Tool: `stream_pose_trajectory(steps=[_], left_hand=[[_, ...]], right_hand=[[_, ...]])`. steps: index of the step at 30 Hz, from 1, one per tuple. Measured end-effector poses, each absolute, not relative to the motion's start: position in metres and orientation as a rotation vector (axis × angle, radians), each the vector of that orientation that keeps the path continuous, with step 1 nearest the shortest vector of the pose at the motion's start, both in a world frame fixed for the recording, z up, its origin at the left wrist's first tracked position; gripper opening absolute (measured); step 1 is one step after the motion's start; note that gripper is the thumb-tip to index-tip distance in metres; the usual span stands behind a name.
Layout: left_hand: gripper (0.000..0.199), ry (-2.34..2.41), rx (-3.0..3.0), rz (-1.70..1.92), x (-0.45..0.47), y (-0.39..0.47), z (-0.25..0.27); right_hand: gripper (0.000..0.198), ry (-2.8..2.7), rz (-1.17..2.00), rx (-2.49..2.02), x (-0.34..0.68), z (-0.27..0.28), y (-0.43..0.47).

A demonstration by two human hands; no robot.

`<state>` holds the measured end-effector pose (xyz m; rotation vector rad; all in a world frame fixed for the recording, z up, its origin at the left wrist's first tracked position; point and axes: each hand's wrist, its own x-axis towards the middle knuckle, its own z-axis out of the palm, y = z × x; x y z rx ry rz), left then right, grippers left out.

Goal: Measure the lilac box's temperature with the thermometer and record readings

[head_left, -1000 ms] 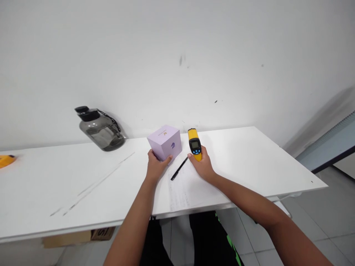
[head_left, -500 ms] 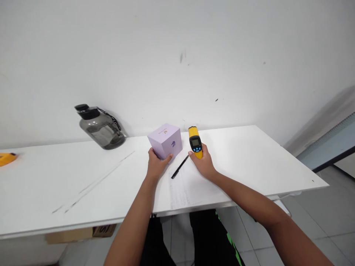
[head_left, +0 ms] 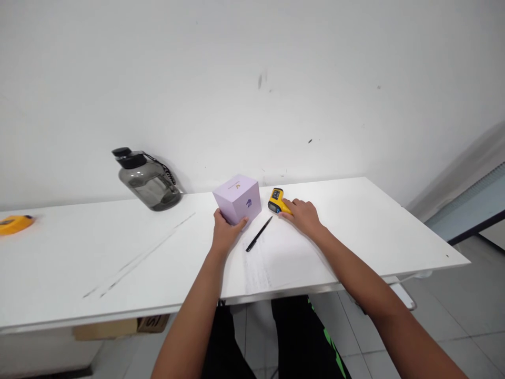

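A lilac box (head_left: 240, 202) with a small dark emblem stands on the white table, and my left hand (head_left: 228, 231) is closed around its lower near edge, thumb on the front face. To its right a yellow and black infrared thermometer (head_left: 275, 200) lies on its side on the tabletop. My right hand (head_left: 303, 217) has its fingers on the thermometer's handle, which they partly hide. Between the hands a black pen (head_left: 258, 234) rests slantwise on a sheet of paper (head_left: 284, 271).
A grey see-through water bottle (head_left: 152, 184) with a black lid stands by the wall at the left. An orange-yellow tool (head_left: 14, 225) lies at the far left of the white table (head_left: 374, 226). Below the table is a cardboard box (head_left: 106, 330).
My right hand has turned the infrared thermometer from upright, screen facing me, onto its side on the table. The left hand keeps its hold on the lilac box. The view has shifted slightly.
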<state>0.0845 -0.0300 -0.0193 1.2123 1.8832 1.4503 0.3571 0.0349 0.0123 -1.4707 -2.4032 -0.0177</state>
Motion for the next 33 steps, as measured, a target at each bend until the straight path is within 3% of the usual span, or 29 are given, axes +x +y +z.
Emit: stream_pose_trajectory(steps=[14, 19, 24, 27, 29, 33], left_hand=[[0.093, 1.872, 1.195, 1.428, 0.087, -0.032, -0.016], [0.097, 1.887, 1.204, 1.435, 0.086, -0.031, -0.018], [0.097, 1.866, 1.231, 1.471, 0.086, -0.03, -0.023], [0.096, 1.865, 1.234, 1.469, 0.086, -0.03, -0.023], [0.096, 1.861, 1.216, 1.469, 0.086, -0.031, -0.022], [0.097, 1.853, 1.19, 1.449, 0.086, -0.032, -0.021]], right_hand=[[0.045, -2.359, -0.021, -1.51, 0.356, -0.002, 0.046], [0.037, -2.462, -0.179, -1.141, 0.341, 0.001, 0.032], [0.042, -2.745, -0.054, -0.866, 0.314, -0.007, 0.022], [0.034, -2.769, 0.086, -0.817, 0.312, -0.005, 0.021], [0.029, -2.661, 0.234, -0.764, 0.322, 0.003, 0.017], [0.042, -2.062, 0.574, -0.789, 0.349, 0.018, -0.001]])
